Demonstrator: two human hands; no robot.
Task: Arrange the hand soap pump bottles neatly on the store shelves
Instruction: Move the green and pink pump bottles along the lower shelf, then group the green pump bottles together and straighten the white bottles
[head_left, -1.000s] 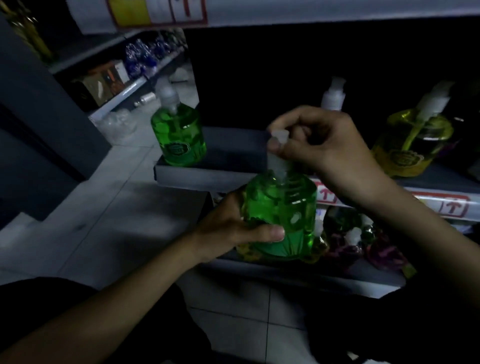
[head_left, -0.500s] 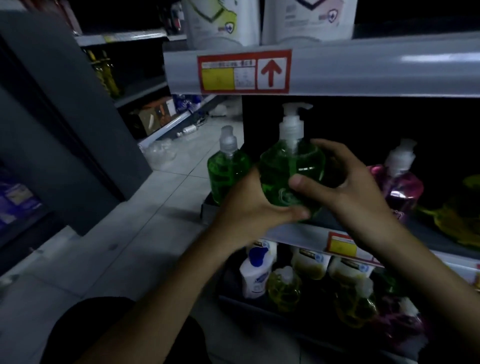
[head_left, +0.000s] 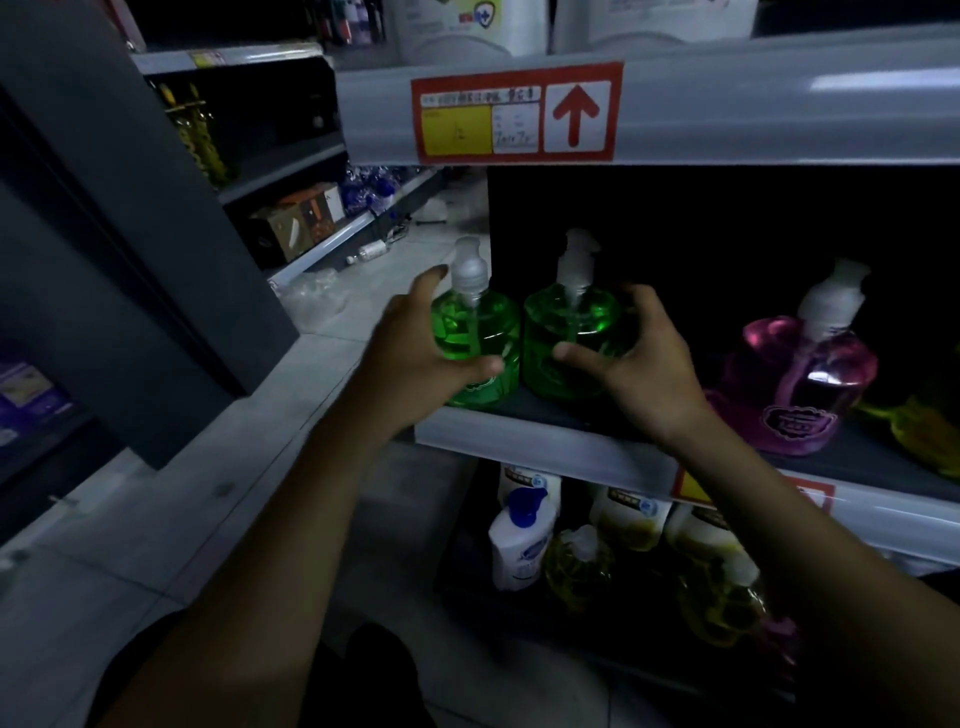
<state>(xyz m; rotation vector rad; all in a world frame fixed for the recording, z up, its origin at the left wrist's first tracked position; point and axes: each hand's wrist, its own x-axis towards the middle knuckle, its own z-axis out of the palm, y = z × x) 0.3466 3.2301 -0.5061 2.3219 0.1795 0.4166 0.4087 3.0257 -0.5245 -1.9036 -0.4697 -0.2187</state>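
Now on shelf edge: right bottle beside left bottle; fingers seemingly grasping each.

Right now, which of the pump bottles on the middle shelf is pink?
The pink bottle, standing apart to the right with no hand on it. The left hand grips the left green bottle; the right hand grips the right green bottle.

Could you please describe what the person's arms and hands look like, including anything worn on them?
Both arms are bare as far as the view shows: no sleeve covers the left forearm or the right forearm. The left hand and right hand wear no gloves, and no watch, bracelet or ring is visible, though the light is dim.
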